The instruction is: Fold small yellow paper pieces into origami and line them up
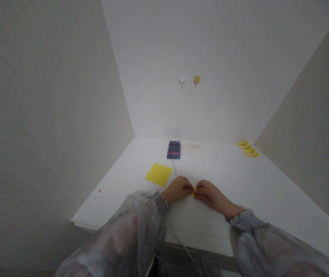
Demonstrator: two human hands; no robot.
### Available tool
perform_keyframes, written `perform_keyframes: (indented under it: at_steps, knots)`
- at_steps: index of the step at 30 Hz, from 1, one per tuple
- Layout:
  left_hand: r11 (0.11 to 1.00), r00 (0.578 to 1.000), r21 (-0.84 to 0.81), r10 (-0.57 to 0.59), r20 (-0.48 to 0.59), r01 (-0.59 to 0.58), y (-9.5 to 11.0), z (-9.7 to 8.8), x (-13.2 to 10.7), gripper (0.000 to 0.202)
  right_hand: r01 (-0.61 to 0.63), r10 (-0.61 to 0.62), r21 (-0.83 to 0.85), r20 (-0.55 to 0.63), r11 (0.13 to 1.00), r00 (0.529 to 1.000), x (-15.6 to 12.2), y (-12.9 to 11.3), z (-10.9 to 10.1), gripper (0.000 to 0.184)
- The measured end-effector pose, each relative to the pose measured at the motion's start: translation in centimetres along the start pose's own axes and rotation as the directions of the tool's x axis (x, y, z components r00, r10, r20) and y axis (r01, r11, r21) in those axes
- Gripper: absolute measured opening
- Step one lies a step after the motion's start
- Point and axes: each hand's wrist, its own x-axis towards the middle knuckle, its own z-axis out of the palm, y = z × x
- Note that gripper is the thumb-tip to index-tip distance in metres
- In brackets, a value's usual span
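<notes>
Between my two hands, just above the white table, is a small folded piece of yellow paper (193, 191), mostly covered by the fingers. My left hand (180, 188) pinches it from the left side. From the right, my right hand (209, 193) pinches the same paper, fingers bent and fingertips close to those of the left. A flat square yellow sheet (158, 174) lies to the left of my left hand. At the far right corner several folded yellow paper pieces (249, 149) stand in a row.
A phone-like device with a blurred screen (174, 150) lies near the back wall. Its white cable (172, 227) runs under my left wrist and over the front table edge. Two round hooks, one white (182, 79) and one yellow (196, 79), hang on the wall. Side walls enclose the table (268, 192).
</notes>
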Motion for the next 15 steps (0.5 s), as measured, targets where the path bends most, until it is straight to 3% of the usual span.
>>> perform_keyframes:
  at_steps: [5, 15]
  knots:
    - [1.000, 1.000, 0.003, -0.001, 0.005, 0.001, -0.1, 0.0, -0.1, 0.014, 0.009, -0.009, -0.018, -0.019, 1.000, 1.000, 0.0, -0.5, 0.1, 0.017]
    - [1.000, 1.000, 0.007, 0.006, 0.016, -0.007, 0.2, -0.3, -0.3, 0.014, 0.119, -0.130, -0.291, -0.021, 0.949, 0.991, -0.2, -1.5, 0.4, 0.022]
